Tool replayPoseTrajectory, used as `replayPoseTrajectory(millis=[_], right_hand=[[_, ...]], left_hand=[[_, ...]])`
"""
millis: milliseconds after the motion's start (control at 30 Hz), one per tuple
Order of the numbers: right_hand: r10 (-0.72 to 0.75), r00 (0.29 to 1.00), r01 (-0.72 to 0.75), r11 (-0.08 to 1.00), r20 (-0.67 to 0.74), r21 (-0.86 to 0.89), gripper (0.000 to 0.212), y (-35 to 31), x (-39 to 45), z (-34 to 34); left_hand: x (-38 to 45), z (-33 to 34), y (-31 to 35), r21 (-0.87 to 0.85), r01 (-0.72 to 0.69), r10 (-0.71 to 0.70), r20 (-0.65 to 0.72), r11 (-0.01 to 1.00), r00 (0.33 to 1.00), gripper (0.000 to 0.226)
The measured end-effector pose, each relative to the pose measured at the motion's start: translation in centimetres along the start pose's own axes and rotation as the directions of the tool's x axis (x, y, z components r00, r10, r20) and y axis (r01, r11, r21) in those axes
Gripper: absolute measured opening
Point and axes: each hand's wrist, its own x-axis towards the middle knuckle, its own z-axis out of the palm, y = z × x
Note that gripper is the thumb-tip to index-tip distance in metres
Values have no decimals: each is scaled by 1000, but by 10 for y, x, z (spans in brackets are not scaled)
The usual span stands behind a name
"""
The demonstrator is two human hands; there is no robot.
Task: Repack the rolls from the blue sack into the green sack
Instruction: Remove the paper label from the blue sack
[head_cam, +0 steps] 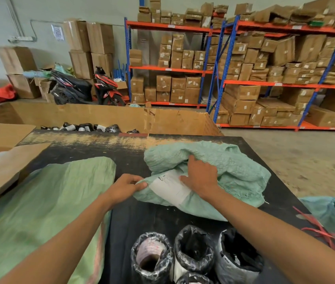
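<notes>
Black-wrapped rolls (195,255) stood on end at the table's (133,218) near edge, bare dark top beyond them. My left hand (126,186) pinched the crumpled sack's (213,160) hem; my right hand (201,177) pressed flat, fingers spread, on its label (168,187). It looked pale bluish-green, probably the blue one. Another green sack (45,201) lay left.

Between the fingers (140,184) of the two hands a pale mint-green woven sack (220,160) is showing a crinkled weave and a white printed label (171,188); left of them a brighter green sack (45,201) is lying, faintly streaked; nearer than the fingers, rolls (193,249) are gleaming in glossy black wrap, one showing a pinkish end; the counter (142,218) under them is looking black, scuffed to tan far beyond; red straps (322,230) are trailing to the right
</notes>
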Motion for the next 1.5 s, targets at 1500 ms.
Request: replayPoseTrajectory(millis=[1500], right_hand=[[-307,886,-86,626,347,775,11,-35,-42,1]], left_hand=[[-19,10,-12,101,-134,130,46,986,990,12]])
